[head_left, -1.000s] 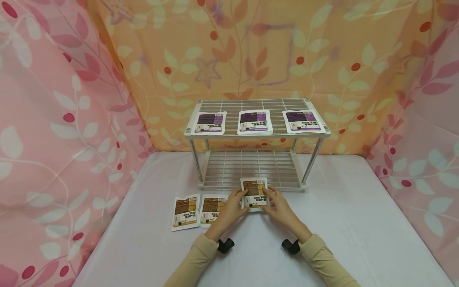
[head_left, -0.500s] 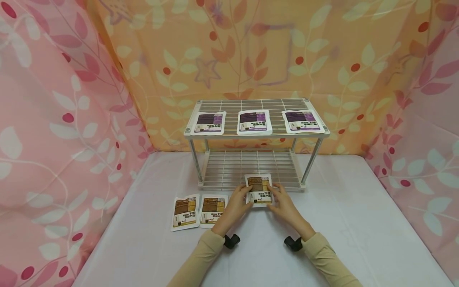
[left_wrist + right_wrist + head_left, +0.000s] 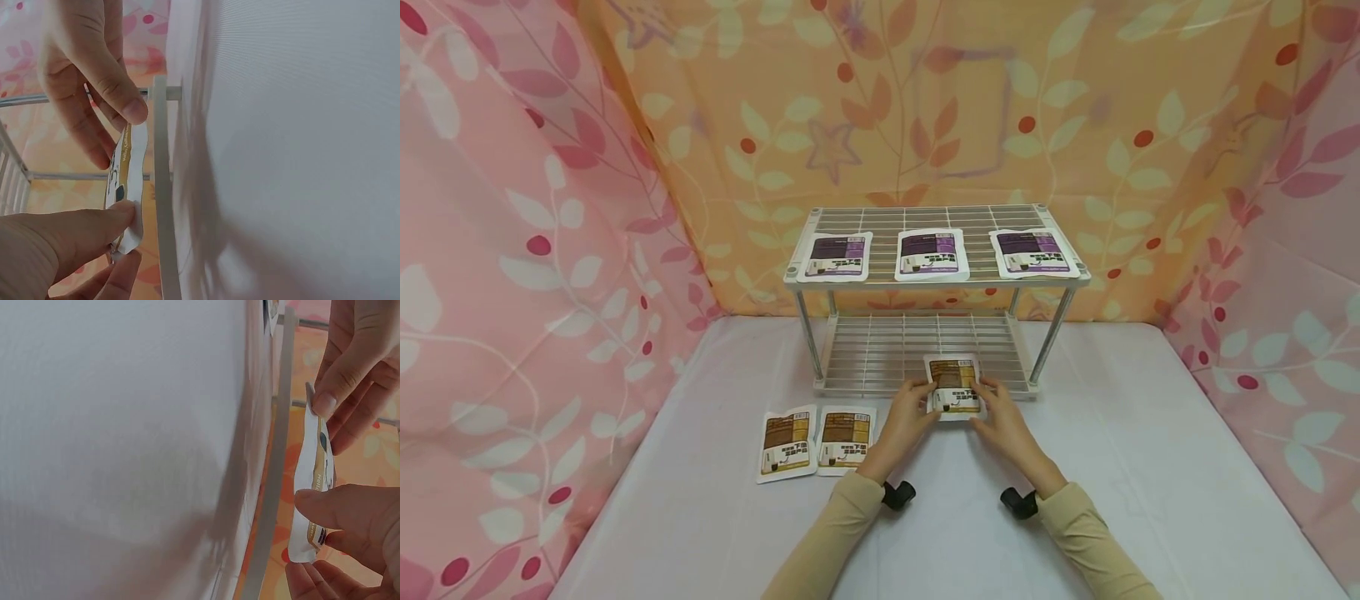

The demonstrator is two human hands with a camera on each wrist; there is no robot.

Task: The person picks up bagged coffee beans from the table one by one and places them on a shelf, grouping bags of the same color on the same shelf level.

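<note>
Both hands grip one brown-and-white pouch [image 3: 953, 385] by its two sides, in front of the rack's lower shelf. My left hand [image 3: 908, 421] pinches its left edge, thumb on the printed face. From the other side my right hand [image 3: 1006, 423] pinches the right edge. In the left wrist view the pouch [image 3: 129, 181] shows edge-on between the thumbs, and the right wrist view shows the pouch [image 3: 312, 487] likewise. Two matching brown pouches, one at the left [image 3: 787, 444] and one beside it [image 3: 846, 442], lie on the table left of the left forearm.
A two-tier wire rack [image 3: 917, 297] stands at the back of the white table [image 3: 1120, 433]. Three purple pouches lie in a row along its top: left [image 3: 837, 257], middle [image 3: 932, 255] and right [image 3: 1034, 253]. Floral cloth [image 3: 880, 100] hangs behind and at both sides.
Both hands have carried the brown pouch forward and slightly right, to over the front of the lower shelf. The pouches on the table and top shelf have stayed put.
</note>
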